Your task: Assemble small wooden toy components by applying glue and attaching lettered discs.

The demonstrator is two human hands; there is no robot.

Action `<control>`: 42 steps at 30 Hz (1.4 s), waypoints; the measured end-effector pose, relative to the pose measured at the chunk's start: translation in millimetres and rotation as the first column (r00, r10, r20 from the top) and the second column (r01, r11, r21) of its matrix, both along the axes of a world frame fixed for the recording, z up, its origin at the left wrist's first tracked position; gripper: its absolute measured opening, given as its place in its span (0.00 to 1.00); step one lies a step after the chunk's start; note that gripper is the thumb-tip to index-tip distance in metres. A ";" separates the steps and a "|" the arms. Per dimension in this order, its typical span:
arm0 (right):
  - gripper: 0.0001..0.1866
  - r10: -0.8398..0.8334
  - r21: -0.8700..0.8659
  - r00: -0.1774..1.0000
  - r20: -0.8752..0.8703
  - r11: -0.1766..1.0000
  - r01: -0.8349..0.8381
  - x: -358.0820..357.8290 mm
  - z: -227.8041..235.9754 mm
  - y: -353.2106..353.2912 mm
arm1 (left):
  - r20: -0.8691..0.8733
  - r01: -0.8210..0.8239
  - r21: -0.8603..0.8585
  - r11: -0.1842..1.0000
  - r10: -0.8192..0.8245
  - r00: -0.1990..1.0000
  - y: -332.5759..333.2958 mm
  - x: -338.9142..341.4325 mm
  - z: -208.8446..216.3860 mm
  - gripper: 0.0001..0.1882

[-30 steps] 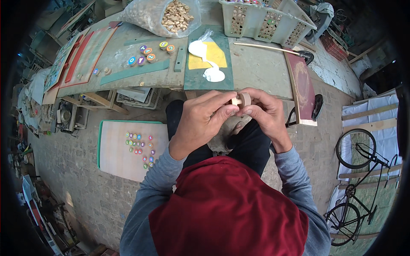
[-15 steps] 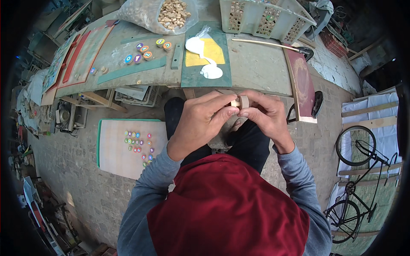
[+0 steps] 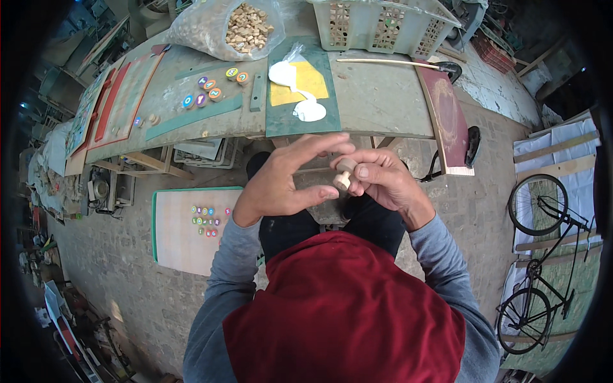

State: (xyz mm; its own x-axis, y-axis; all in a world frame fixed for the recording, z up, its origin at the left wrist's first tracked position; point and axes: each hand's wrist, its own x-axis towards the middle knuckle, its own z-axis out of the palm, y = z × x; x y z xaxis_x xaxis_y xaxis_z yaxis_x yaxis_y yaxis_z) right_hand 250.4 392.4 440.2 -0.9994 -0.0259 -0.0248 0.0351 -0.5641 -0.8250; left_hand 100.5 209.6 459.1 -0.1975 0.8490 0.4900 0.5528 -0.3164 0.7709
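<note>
My right hand (image 3: 391, 184) pinches a small turned wooden piece, like a round-headed stamp or peg (image 3: 344, 176), between thumb and fingers over my lap. The piece is tilted, with its wide disc up by the fingers and its narrow stem pointing down and left. My left hand (image 3: 271, 183) hovers just left of it, thumb and fingers spread apart around empty air. Beyond the hands, a pool of white glue (image 3: 309, 110) lies partly on a yellow sheet (image 3: 281, 95) on a green board (image 3: 274, 126) at the bench's near edge.
A clear bag (image 3: 204, 29) of small wooden pieces and a pale plastic crate (image 3: 332, 38) stand at the back of the bench. Several colour-topped round pieces (image 3: 215, 94) sit left of the glue. A green-edged board (image 3: 172, 246) with similar pieces lies lower left. A thin stick (image 3: 383, 61) lies right.
My left hand has let go of the wooden piece and opened. My right hand keeps hold and has turned the piece stem-down. The view has shifted slightly.
</note>
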 end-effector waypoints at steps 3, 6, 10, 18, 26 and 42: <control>0.19 0.049 -0.005 0.999 0.009 0.999 -0.049 -0.6 0.0 -2.0 | 0.035 0.028 -0.022 0.999 -0.027 0.999 -2.4 2.8 -4.5 0.36; 0.19 0.021 0.073 0.999 0.041 0.997 -0.024 -1.5 -0.8 -6.6 | 0.058 0.006 0.018 1.000 -0.007 0.998 -2.6 5.0 -14.4 0.35; 0.22 -0.226 0.570 0.913 -0.340 0.723 0.391 2.0 0.1 -23.3 | 0.039 -0.129 0.121 0.984 0.125 0.991 -5.3 9.4 -18.7 0.29; 0.24 -0.111 0.639 0.857 -0.504 0.619 0.456 3.3 -2.3 -24.6 | -0.092 -0.165 0.230 0.959 0.190 0.977 -9.2 12.9 -9.3 0.23; 0.21 -0.171 0.470 0.896 -0.409 0.802 0.368 2.7 -9.3 -32.7 | -0.138 -0.142 0.214 0.966 0.174 0.975 -11.9 12.0 -15.4 0.28; 0.26 -0.146 0.734 0.805 -0.576 0.341 0.587 3.9 3.9 -38.9 | -0.108 -0.215 0.218 0.952 0.243 0.964 -15.4 32.6 -14.0 0.29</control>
State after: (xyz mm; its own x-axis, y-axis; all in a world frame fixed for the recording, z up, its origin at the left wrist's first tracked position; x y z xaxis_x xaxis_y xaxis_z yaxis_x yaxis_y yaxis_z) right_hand 254.3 353.5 444.1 -0.8215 0.1605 0.5472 -0.3760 0.5689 -0.7314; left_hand 133.1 194.3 445.0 -0.2969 0.6683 0.6821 0.7212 -0.3112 0.6189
